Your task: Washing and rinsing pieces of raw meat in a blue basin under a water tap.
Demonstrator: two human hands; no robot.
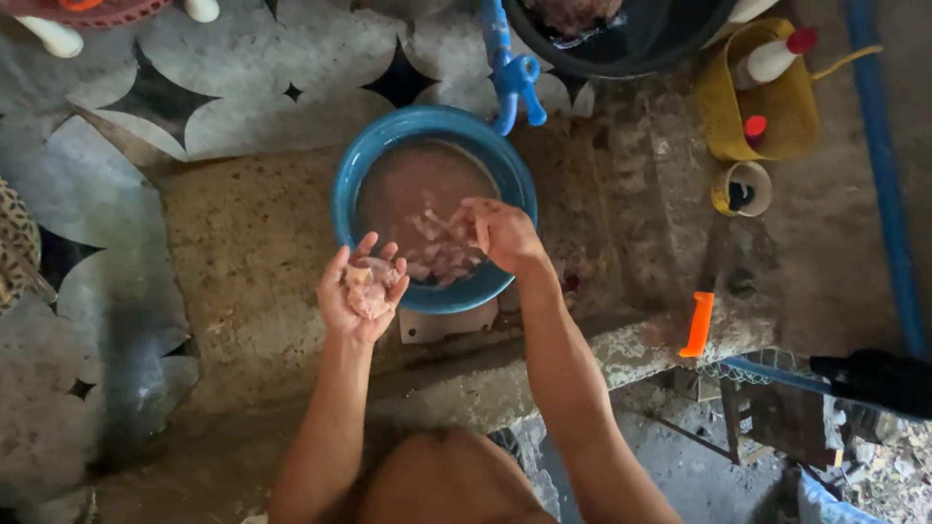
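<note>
- Meat pieces (367, 291) lie in my left hand (361, 296), which is palm up, just outside the near-left rim of the blue basin (354, 184); my left fingers (364, 248) are spread and cupped under them.
- More pale meat (439, 254) sits in the brownish water (413, 184) of the basin, to the right of my left hand.
- My right hand (503, 233) is over this water, its fingers (474, 215) bent and pinching a strip of meat; it is the nearer hand to the basin's contents.
- On the concrete floor, further right, an orange-handled knife (697, 323) lies apart, its long axis pointing away from me.
</note>
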